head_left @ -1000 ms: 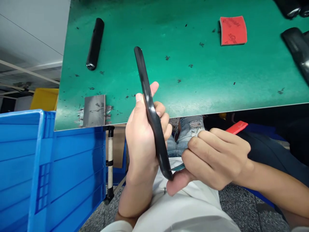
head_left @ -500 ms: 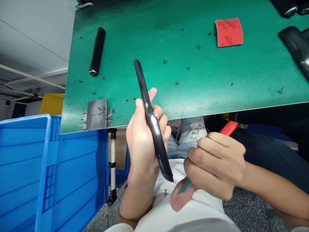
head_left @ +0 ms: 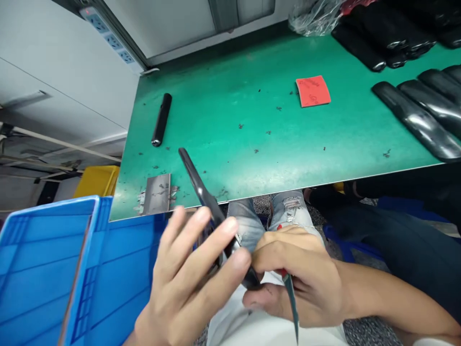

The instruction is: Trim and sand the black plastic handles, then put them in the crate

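Note:
My left hand (head_left: 194, 274) has its fingers spread, back of the hand up, over the lower part of a long black curved piece (head_left: 198, 185). That piece slants from above the table edge down to my right hand (head_left: 302, 274). The thumb and fingers of my right hand close on its lower end. The same hand also holds a tool with a red handle and a thin blade (head_left: 291, 300), its tip pointing down. Whether my left palm touches the piece is hidden.
A green table (head_left: 216, 110) bears a black part (head_left: 162, 120), a grey plate (head_left: 157, 193), a red square pad (head_left: 313, 91) and, at right, several black parts (head_left: 418, 115). Blue crate (head_left: 46, 269) and yellow bin (head_left: 96, 181) stand left. Another person's dark-clothed leg (head_left: 389, 230) is at right.
My left hand has let go its wrapped grip and spread its fingers. My right hand has come to the piece's lower end, its blade now pointing down. The camera view has shifted, showing more table.

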